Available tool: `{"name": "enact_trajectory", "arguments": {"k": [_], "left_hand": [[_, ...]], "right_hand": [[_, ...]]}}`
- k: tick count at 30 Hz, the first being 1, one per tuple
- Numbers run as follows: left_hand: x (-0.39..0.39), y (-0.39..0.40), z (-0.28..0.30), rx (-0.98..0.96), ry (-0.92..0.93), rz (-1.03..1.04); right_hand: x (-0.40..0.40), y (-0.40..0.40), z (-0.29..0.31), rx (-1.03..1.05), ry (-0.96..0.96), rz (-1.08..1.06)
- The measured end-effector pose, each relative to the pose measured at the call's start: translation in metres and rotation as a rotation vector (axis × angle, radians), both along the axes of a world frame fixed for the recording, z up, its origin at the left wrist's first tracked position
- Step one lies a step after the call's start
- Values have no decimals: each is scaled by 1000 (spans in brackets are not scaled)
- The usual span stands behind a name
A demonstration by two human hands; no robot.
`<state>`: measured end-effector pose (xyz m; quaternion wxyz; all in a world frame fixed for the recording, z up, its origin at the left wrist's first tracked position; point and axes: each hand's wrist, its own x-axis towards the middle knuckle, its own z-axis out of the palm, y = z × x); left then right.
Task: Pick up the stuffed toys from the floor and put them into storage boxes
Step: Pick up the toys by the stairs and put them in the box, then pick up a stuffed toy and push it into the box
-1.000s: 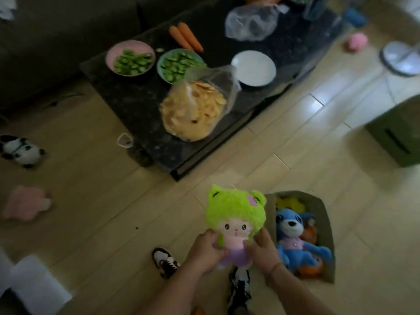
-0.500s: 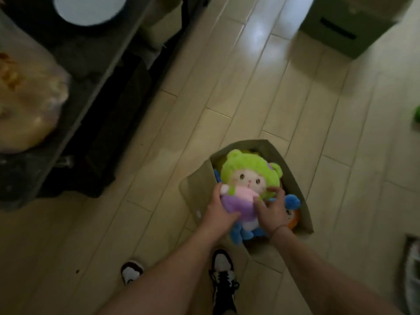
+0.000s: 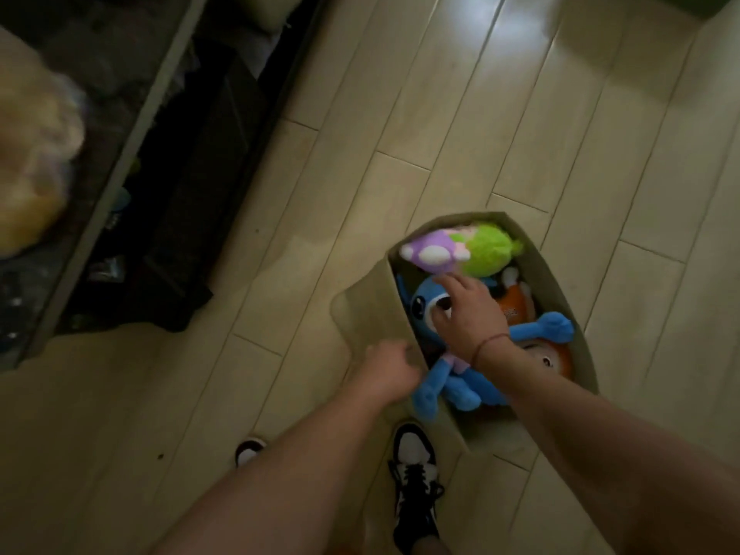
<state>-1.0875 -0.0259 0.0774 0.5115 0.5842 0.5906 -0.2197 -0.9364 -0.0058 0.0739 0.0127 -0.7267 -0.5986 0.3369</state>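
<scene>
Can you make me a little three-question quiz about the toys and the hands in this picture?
1. True or false: the green-haired doll lies inside the storage box.
2. Which hand is over the blue plush? A) left hand B) right hand
3. Fill in: the doll lies at the ___ end of the box, away from the person's shoes.

Key: 1 true; 2 B; 3 far.

No readable text, labels, brands or numbers anywhere
</scene>
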Motion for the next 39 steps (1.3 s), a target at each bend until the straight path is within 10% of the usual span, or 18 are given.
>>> {"name": "enact_trajectory", "arguments": {"k": [6,12,26,39], "left_hand": [[-117,-79,45,-280,6,514],[-270,-136,128,-266,51,949],[-665,-204,360,443,-17,1733],[-866,-200,350,413,-349,1993]], "right_hand": [[-52,-43,50,-491,-136,392],[-198,-28,168,-461,43,617],[-700,-54,367,-315,220,1098],[-979,-7,363,-399,118,1308]]}}
